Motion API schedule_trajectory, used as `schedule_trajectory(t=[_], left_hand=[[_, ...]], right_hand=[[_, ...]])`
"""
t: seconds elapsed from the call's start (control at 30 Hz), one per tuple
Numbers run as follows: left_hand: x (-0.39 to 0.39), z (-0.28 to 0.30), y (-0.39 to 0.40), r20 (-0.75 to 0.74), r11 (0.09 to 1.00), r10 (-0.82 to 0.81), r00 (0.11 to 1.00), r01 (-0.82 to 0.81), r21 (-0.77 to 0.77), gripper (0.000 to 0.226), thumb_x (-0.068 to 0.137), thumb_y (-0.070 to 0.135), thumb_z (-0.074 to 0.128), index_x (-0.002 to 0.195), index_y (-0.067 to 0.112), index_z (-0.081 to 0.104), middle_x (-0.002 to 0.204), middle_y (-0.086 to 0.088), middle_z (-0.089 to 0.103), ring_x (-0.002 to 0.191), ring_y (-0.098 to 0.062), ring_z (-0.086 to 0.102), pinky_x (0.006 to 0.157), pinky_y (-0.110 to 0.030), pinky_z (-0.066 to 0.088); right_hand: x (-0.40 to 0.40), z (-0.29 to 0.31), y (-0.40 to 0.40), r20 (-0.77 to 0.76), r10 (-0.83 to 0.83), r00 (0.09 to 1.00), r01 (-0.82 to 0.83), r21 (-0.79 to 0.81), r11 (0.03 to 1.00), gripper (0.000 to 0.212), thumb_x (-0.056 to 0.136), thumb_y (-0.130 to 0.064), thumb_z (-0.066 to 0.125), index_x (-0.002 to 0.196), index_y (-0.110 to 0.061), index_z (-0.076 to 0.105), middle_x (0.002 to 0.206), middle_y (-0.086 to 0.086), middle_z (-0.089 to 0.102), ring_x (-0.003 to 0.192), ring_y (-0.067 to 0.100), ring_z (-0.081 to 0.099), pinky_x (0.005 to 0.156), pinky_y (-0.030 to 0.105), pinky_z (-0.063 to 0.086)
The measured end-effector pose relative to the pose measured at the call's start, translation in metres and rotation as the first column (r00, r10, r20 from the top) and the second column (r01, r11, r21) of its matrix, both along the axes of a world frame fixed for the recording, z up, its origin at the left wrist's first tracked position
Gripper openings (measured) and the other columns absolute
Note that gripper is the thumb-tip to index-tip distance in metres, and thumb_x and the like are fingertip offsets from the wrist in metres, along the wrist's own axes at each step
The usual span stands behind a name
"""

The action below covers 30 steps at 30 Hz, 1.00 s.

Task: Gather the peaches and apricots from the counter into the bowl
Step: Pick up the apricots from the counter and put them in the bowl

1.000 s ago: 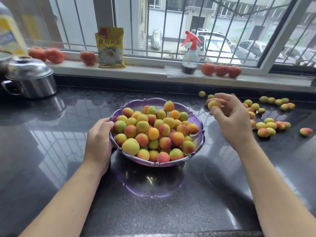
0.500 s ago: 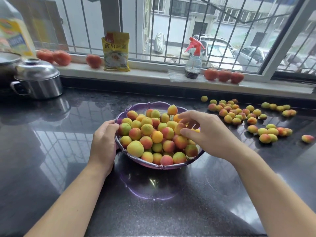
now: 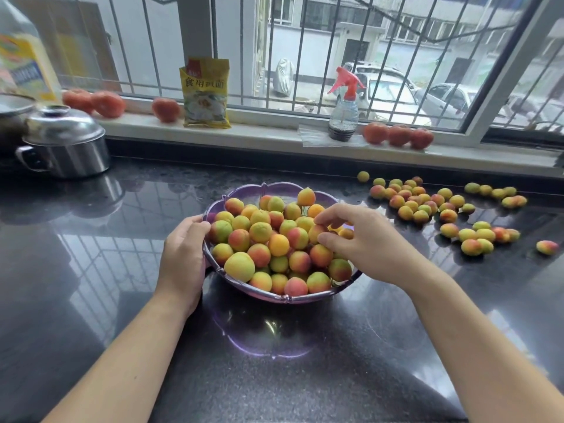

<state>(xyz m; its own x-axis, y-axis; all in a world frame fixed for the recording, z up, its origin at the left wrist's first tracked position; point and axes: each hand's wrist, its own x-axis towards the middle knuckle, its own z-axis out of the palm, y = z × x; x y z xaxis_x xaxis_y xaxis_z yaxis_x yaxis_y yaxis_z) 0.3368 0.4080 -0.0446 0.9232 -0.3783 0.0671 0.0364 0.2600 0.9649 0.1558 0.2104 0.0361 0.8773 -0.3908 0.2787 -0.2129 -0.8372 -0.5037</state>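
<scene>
At the far left edge of the counter [image 3: 91, 239] stands a steel pot [image 3: 68, 148] with a domed lid, and behind it a big bottle [image 3: 21, 56] with a yellow label. Along the windowsill [image 3: 268, 138] beyond the counter's back edge lie two tomatoes [image 3: 94, 102], then a single tomato [image 3: 165, 109], then a yellow packet [image 3: 206, 93] propped upright against the window bars

Near the middle of the counter sits the purple bowl [image 3: 274, 188], heaped with small peaches and apricots [image 3: 268, 239] in yellow, orange and red. The left hand [image 3: 183, 257] grips the bowl's left rim, fingers curled over the edge and the palm against its outer wall. The right hand [image 3: 363, 239] is over the right side of the bowl, its thumb and fingers curled round one fruit [image 3: 316, 232] that lies on top of the pile; the other fingers bend down toward the fruit beneath

On the sill, behind the bowl and to its right, a spray bottle [image 3: 344, 108] with a red trigger stands on a clear sheet, and just right of it three tomatoes [image 3: 398, 135] sit in a row

Toward the back right corner of the counter a scatter of loose fruit [image 3: 427, 203] lies outside the bowl, thickest near the back edge, with a smaller cluster [image 3: 479, 239] nearer the front and one fruit [image 3: 547, 247] alone at the far right edge
</scene>
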Motion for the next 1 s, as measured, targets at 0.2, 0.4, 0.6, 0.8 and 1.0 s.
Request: schedule_trajectory(t=[0.2,0.4,0.6,0.8,1.0], left_hand=[[-0.001,0.001,-0.002,-0.007,1.0,0.015,1.0,-0.016,-0.017,0.025,0.105,0.011,0.05,0.101,0.014,0.074,0.086,0.002,0.078,0.08,-0.01,0.073,0.064,-0.022,0.059],[-0.001,0.001,-0.002,0.029,0.999,0.048,0.998,-0.048,0.018,0.027,0.105,0.011,0.049,0.097,0.016,0.075,0.085,0.005,0.077,0.081,-0.008,0.071,0.066,-0.021,0.057],[-0.002,0.001,-0.003,0.011,0.999,0.044,0.999,-0.044,0.004,0.026,0.104,0.011,0.049,0.1,0.014,0.074,0.09,0.0,0.077,0.083,-0.01,0.072,0.067,-0.023,0.059],[-0.002,0.0,-0.003,0.008,0.999,0.03,1.0,-0.03,-0.026,0.021,0.099,0.018,0.054,0.101,0.014,0.075,0.088,0.003,0.079,0.084,-0.009,0.073,0.068,-0.023,0.059],[-0.002,-0.001,-0.002,0.007,0.999,0.017,1.0,-0.017,-0.03,0.03,0.086,0.028,0.054,0.101,0.014,0.076,0.093,0.0,0.078,0.088,-0.011,0.073,0.075,-0.029,0.059]], right_hand=[[-0.002,-0.001,-0.026,0.258,-0.141,0.956,0.091,0.196,0.976,0.014,0.097,-0.022,0.067,0.11,-0.023,0.072,0.102,-0.014,0.071,0.099,0.002,0.065,0.086,0.014,0.05],[-0.007,-0.063,-0.123,0.192,-0.644,0.741,0.662,-0.043,0.748,0.028,0.095,-0.007,0.055,0.121,-0.007,0.067,0.124,0.017,0.057,0.114,0.037,0.056,0.096,0.041,0.046],[-0.003,-0.078,-0.15,0.141,-0.741,0.656,0.741,-0.306,0.598,0.037,0.092,-0.008,0.055,0.128,-0.002,0.061,0.137,0.027,0.049,0.123,0.044,0.041,0.104,0.049,0.038],[-0.001,-0.081,-0.162,-0.032,-0.789,0.613,0.745,-0.31,0.591,0.03,0.1,-0.025,0.051,0.125,-0.011,0.058,0.148,0.02,0.042,0.135,0.042,0.032,0.113,0.052,0.031],[0.0,-0.08,-0.166,0.084,-0.776,0.626,0.755,-0.316,0.575,0.033,0.098,-0.026,0.06,0.124,-0.006,0.059,0.134,0.022,0.056,0.126,0.043,0.044,0.105,0.05,0.039]])
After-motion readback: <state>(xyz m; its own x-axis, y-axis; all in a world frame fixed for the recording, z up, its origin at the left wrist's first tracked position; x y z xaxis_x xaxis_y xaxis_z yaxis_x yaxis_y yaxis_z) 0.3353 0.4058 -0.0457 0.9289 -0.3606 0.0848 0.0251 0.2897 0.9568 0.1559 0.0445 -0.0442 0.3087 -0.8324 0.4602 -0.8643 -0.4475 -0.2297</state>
